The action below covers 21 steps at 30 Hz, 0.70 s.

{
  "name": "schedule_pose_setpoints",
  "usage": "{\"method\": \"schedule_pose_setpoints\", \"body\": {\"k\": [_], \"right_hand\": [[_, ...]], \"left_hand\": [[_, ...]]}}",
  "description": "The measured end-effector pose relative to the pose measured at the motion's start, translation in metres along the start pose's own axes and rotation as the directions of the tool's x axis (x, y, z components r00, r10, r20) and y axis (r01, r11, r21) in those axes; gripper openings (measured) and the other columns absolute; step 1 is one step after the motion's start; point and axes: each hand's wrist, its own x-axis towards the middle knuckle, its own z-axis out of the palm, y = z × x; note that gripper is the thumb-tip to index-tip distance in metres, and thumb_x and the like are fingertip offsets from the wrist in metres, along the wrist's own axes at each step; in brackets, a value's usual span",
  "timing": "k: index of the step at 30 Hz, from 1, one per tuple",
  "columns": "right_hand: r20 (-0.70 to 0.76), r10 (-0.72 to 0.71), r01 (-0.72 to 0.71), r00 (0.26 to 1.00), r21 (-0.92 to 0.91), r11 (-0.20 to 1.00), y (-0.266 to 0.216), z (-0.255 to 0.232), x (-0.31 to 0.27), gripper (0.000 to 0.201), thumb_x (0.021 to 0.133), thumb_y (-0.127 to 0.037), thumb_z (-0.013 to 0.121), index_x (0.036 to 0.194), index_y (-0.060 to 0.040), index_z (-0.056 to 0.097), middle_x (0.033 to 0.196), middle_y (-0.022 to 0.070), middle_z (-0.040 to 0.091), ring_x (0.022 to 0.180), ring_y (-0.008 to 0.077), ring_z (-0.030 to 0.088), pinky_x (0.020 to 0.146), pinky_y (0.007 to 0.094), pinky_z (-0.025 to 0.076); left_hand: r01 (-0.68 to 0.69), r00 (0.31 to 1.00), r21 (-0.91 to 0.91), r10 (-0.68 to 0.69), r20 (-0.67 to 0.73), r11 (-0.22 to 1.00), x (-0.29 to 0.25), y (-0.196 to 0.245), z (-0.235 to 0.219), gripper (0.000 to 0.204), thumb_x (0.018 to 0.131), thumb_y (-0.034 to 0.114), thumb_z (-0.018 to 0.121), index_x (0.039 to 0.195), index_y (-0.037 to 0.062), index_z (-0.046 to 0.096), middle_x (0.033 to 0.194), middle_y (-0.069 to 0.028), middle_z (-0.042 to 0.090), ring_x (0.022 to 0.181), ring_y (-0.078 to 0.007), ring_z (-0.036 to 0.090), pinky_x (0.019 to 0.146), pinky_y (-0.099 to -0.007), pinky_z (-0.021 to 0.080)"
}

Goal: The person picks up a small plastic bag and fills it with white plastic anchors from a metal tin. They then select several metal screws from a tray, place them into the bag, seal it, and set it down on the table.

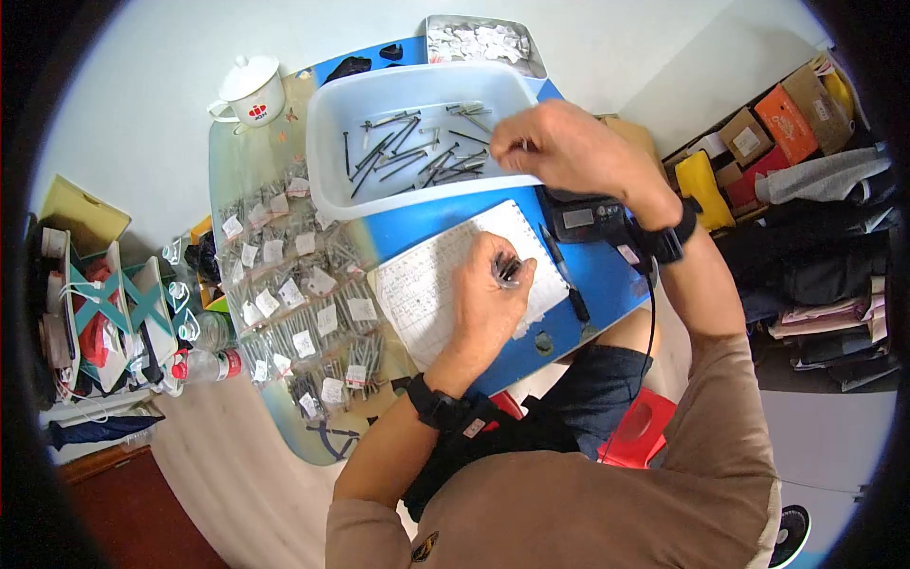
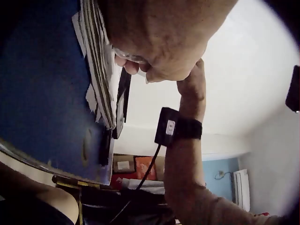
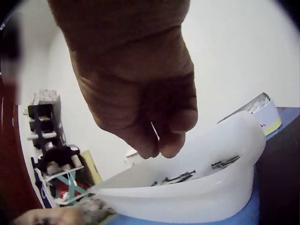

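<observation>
My left hand (image 1: 488,299) grips a small clear plastic tube (image 1: 507,275) above the handwritten sheet (image 1: 417,294). Dark pieces show inside the tube's mouth. In the left wrist view, clear plastic (image 2: 130,56) peeks out beside the curled fingers, over a stack of paper (image 2: 101,70). Slightly blurred, my right hand (image 1: 569,147) hangs over the right side of a white plastic bin (image 1: 327,142). Its fingers are bent, with the tips together in the right wrist view; I cannot tell whether they pinch anything. Several dark screws (image 1: 384,161) lie scattered on the bin's floor.
Small labelled bags of screws (image 1: 303,294) cover the table's left part. A lidded white mug (image 1: 254,95) stands behind them. A box of paper scraps (image 1: 483,43) sits behind the bin. Right of the sheet lie a black pen (image 1: 559,256) and a black device (image 1: 583,220).
</observation>
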Motion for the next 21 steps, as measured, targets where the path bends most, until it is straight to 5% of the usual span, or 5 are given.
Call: {"method": "schedule_pose_setpoints", "body": {"k": [3, 12, 18, 20, 21], "right_hand": [[-0.058, 0.026, -0.033, 0.998, -0.124, 0.992, 0.031, 0.009, 0.038, 0.007, 0.078, -0.006, 0.064, 0.084, -0.0042, 0.067, 0.077, 0.0163, 0.067, 0.076, 0.0358, 0.065, 0.067, 0.0424, 0.050], [0.152, 0.118, -0.041, 0.981, -0.435, 0.900, 0.066, 0.054, 0.078, 0.014, 0.076, -0.009, 0.066, 0.087, -0.0007, 0.068, 0.082, 0.0199, 0.068, 0.081, 0.0387, 0.066, 0.074, 0.0459, 0.051], [0.093, 0.161, -0.127, 0.983, -0.291, 0.948, 0.061, 0.032, 0.065, 0.015, 0.074, -0.006, 0.066, 0.087, -0.0002, 0.065, 0.075, 0.0174, 0.066, 0.071, 0.0334, 0.066, 0.066, 0.0402, 0.052], [-0.185, 0.194, -0.171, 0.963, 0.133, 0.976, 0.044, 0.018, 0.050, 0.015, 0.079, -0.001, 0.063, 0.095, -0.0003, 0.063, 0.070, 0.0089, 0.064, 0.065, 0.0188, 0.064, 0.059, 0.0306, 0.050], [-0.177, 0.193, -0.173, 0.965, 0.125, 0.977, 0.028, 0.007, 0.039, 0.015, 0.079, -0.001, 0.063, 0.095, -0.0003, 0.063, 0.070, 0.0089, 0.064, 0.065, 0.0188, 0.064, 0.059, 0.0306, 0.050]], "left_hand": [[0.012, 0.999, -0.040, -0.013, -0.042, 0.999, -0.001, 0.000, 0.000, 0.024, 0.081, 0.002, 0.074, 0.083, 0.0054, 0.050, 0.067, 0.0016, 0.048, 0.062, -0.0057, 0.042, 0.056, -0.0239, 0.038], [0.017, 0.993, -0.043, -0.022, -0.117, 0.999, 0.005, 0.006, -0.006, 0.025, 0.083, 0.004, 0.074, 0.087, 0.0061, 0.050, 0.068, 0.0017, 0.048, 0.061, -0.0055, 0.042, 0.055, -0.0232, 0.038], [0.009, 0.992, -0.040, -0.014, -0.126, 0.999, 0.005, 0.006, -0.006, 0.028, 0.081, 0.004, 0.075, 0.088, 0.0064, 0.049, 0.071, 0.0002, 0.048, 0.064, -0.0073, 0.043, 0.058, -0.0253, 0.040], [0.016, 0.991, -0.053, -0.023, -0.131, 0.998, 0.005, 0.006, -0.006, 0.028, 0.080, 0.004, 0.076, 0.088, 0.0066, 0.049, 0.072, -0.0001, 0.048, 0.065, -0.0079, 0.043, 0.059, -0.0257, 0.040], [0.024, 0.991, -0.046, -0.030, -0.127, 0.999, 0.006, 0.006, -0.005, 0.029, 0.079, 0.003, 0.076, 0.089, 0.0068, 0.049, 0.072, -0.0002, 0.048, 0.065, -0.0081, 0.043, 0.059, -0.0259, 0.040]]}}
